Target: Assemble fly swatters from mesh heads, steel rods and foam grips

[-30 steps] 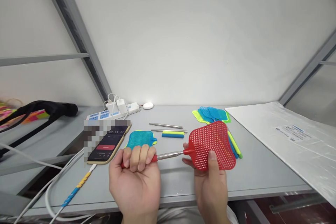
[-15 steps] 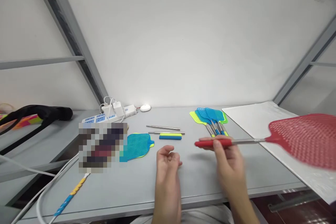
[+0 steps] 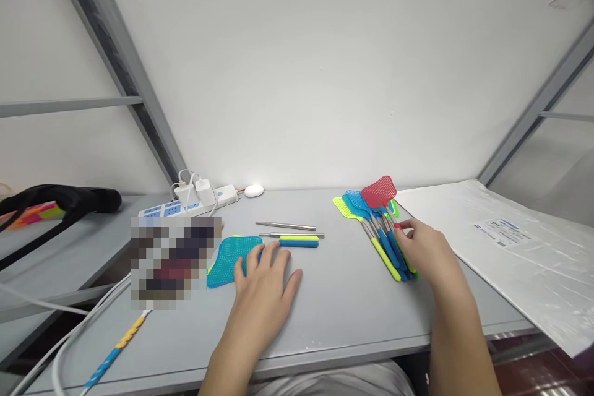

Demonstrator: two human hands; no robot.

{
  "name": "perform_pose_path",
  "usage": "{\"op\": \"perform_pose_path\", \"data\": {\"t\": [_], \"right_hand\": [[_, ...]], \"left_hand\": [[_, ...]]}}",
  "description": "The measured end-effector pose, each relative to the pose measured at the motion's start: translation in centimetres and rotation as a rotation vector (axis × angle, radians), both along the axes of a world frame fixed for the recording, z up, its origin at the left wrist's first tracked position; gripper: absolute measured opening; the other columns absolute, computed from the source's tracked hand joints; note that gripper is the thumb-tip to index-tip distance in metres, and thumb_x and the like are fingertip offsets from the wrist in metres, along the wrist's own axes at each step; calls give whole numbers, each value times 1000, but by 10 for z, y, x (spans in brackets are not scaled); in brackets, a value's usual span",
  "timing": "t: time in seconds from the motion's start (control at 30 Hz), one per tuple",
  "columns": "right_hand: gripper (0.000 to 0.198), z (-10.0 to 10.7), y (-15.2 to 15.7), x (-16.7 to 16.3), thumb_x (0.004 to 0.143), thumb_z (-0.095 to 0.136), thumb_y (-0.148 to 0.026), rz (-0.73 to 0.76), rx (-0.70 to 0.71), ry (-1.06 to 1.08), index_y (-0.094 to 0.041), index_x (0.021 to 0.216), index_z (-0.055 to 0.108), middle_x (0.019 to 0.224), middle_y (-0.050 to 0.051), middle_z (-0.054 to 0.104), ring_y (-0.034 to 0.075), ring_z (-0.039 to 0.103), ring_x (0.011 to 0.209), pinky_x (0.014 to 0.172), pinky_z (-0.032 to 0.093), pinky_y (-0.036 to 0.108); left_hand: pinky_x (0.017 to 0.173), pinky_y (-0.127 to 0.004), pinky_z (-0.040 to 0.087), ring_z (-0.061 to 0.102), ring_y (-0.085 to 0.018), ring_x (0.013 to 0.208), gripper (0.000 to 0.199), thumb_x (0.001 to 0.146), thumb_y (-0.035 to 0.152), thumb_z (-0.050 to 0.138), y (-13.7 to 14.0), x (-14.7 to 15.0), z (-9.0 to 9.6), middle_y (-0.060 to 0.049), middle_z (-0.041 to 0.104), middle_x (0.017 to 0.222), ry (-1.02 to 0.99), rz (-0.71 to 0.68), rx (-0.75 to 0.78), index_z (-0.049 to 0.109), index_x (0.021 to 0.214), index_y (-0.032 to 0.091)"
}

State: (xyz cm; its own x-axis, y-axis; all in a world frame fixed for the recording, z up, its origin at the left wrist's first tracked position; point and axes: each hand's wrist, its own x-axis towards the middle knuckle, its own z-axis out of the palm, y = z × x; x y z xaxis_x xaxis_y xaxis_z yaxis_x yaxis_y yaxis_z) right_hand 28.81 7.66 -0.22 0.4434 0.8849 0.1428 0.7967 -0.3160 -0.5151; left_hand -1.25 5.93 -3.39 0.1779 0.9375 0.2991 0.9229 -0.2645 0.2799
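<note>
My right hand (image 3: 424,250) grips the red fly swatter (image 3: 380,190) near the top of its handle. The red swatter lies over a pile of blue and yellow-green fly swatters (image 3: 357,201) whose handles point toward me. Fingers spread, my left hand (image 3: 264,288) hovers over or rests on the edge of a blue swatter head (image 3: 234,260), with a yellow-green one partly under it. Just beyond its fingertips lie a yellow-green handle grip (image 3: 299,239) and a blue handle grip (image 3: 299,244). Two metal rods (image 3: 285,226) lie behind them.
At the back left sit a white power strip (image 3: 223,198) with plugs and a white rounded device (image 3: 253,190). A blurred-out object (image 3: 176,260) and white cables (image 3: 69,346) are at the left. A white wrapped panel (image 3: 510,247) covers the right side of the grey table (image 3: 334,322).
The red swatter has swung from pointing right to lying on the pile, with my right hand still on it. My left hand has moved left to the loose swatter heads, its fingers spreading.
</note>
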Motion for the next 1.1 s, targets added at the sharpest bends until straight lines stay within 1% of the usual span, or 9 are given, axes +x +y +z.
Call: {"op": "perform_pose_path", "data": {"t": [0.13, 0.33, 0.43, 0.53, 0.67, 0.77, 0.87, 0.97, 1.1], "right_hand": [[26, -4, 10, 2, 86, 48, -40, 14, -49, -5, -21, 89, 66, 75, 9, 71, 23, 64, 64, 53, 39, 31], [26, -11, 12, 1, 86, 50, -43, 41, -76, -44, -22, 87, 65, 72, 7, 69, 24, 64, 66, 55, 40, 32], [32, -3, 9, -3, 87, 48, -47, 43, -60, -75, -21, 93, 66, 72, 8, 68, 25, 64, 66, 56, 40, 33], [36, 15, 8, -16, 90, 45, -48, 77, -14, -124, -21, 100, 66, 76, 7, 69, 25, 64, 67, 58, 40, 33], [36, 43, 22, -64, 96, 39, -42, 350, -32, -267, -19, 109, 63, 92, 10, 71, 25, 66, 82, 59, 41, 31], [30, 51, 54, -112, 99, 40, -35, 613, -95, -302, -21, 108, 65, 103, 10, 70, 23, 66, 93, 70, 45, 31], [25, 43, 93, -148, 97, 52, -35, 821, -212, -309, -19, 111, 64, 110, 9, 67, 20, 64, 95, 82, 51, 36], [31, 29, 124, -163, 95, 59, -36, 941, -330, -306, -18, 120, 60, 121, 9, 61, 21, 63, 100, 85, 54, 42], [32, 17, 142, -159, 95, 59, -35, 1005, -386, -288, -18, 122, 59, 123, 9, 60, 22, 62, 102, 86, 54, 43]], "left_hand": [[108, -71, 12, 34, -40, 136, 32, 96, 34, 46, 0, 6, 2, -9, 55, 142, 53, -8, -23, 62, 122, 24], [109, -71, 12, 31, -39, 140, 40, 96, 33, 45, 3, 9, 8, -9, 51, 147, 34, -11, 4, 54, 135, 26], [109, -73, 8, 31, -39, 140, 39, 95, 30, 48, 5, 12, 9, -9, 53, 144, 35, -45, 10, 55, 133, 27], [110, -71, 7, 42, -37, 131, 33, 93, 28, 51, 3, 14, 10, -10, 62, 132, 43, -68, 36, 59, 125, 26], [108, -67, 18, 51, -33, 110, 27, 94, 30, 51, -4, 13, 13, -9, 65, 112, 24, -32, 81, 61, 119, 25], [105, -64, 23, 51, -32, 106, 26, 92, 29, 56, -10, 8, 12, -10, 61, 114, 22, 15, 104, 62, 116, 25], [105, -66, 20, 48, -34, 113, 16, 88, 29, 63, -15, 2, 6, -11, 58, 122, 16, 14, 89, 66, 103, 24], [105, -65, 19, 47, -34, 118, 3, 87, 25, 66, -21, -1, 1, -8, 59, 125, -40, -8, 70, 65, 89, 24], [102, -55, 27, 56, -26, 103, 6, 89, 21, 64, -26, 1, 4, -3, 67, 105, -230, -129, 32, 59, 91, 24]]}}
